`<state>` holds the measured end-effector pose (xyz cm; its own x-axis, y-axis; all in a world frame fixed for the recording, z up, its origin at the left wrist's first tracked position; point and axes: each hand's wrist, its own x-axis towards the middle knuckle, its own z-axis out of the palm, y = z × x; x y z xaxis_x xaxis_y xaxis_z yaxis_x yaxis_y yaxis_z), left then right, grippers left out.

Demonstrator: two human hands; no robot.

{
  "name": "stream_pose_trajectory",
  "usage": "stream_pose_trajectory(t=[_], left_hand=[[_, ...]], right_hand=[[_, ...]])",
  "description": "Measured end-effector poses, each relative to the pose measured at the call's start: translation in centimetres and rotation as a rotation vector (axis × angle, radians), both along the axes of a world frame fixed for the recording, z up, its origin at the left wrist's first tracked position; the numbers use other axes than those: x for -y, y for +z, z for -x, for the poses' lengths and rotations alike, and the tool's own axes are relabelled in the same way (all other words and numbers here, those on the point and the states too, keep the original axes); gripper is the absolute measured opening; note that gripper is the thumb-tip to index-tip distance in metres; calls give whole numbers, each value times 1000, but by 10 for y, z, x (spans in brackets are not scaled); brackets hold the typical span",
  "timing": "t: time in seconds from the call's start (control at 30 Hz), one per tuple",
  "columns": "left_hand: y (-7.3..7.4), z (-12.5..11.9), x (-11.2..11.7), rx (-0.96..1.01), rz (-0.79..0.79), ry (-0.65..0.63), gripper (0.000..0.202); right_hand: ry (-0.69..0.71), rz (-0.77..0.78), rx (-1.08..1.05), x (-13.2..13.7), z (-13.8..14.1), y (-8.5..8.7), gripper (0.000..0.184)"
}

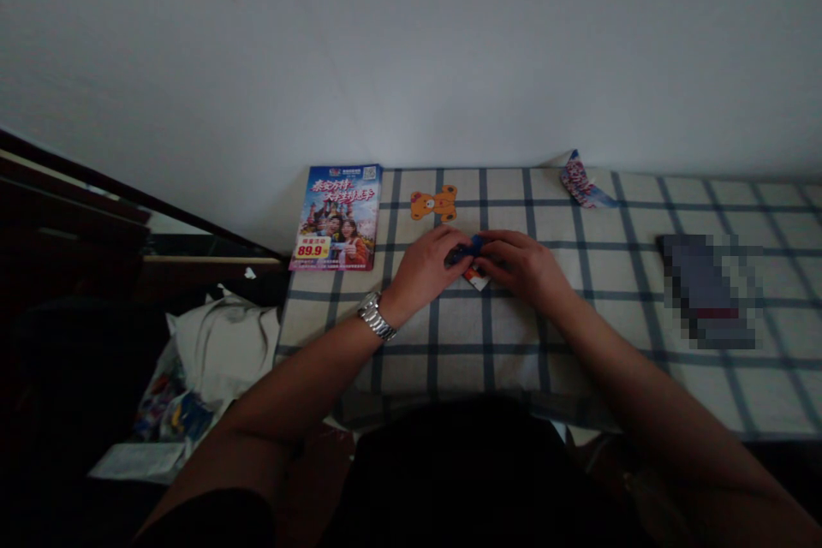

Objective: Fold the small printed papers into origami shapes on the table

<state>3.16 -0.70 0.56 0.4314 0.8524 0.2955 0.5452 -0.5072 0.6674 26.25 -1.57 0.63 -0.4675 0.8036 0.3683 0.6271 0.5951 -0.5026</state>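
My left hand (pixel 427 267) and my right hand (pixel 521 264) meet over the checked cloth (pixel 488 334), fingers curled together on a small folded piece of blue, red and white paper (pixel 472 261). A corner of it pokes out below my fingers. Around my left wrist is a metal watch (pixel 376 316). Just beyond my hands lies an orange bear-shaped cutout (pixel 435 203).
A colourful printed leaflet (pixel 338 217) lies at the cloth's far left corner. A folded paper piece (pixel 581 181) rests near the wall at the back right. A blurred dark object (pixel 708 289) sits to the right. Bags and papers (pixel 193 377) lie on the floor left.
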Motion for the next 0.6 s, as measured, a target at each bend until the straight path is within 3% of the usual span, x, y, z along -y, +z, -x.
stream_pose_trajectory(t=[0.13,0.27,0.47,0.6], left_hand=[[-1,0,-2,-18,-23,-43,11],[-3,0,-2,-28,-41,-61,12],[2,2,1,-104,-127,51,17],[5,4,1,-181,-149,47,23]], right_hand=[[-67,78,-68,-2,-3,1,13],[-49,31,-60,-5,-4,-2,21],[-22,-8,-36,-8,-4,-7,14],[-25,7,-50,-8,-3,-6,13]])
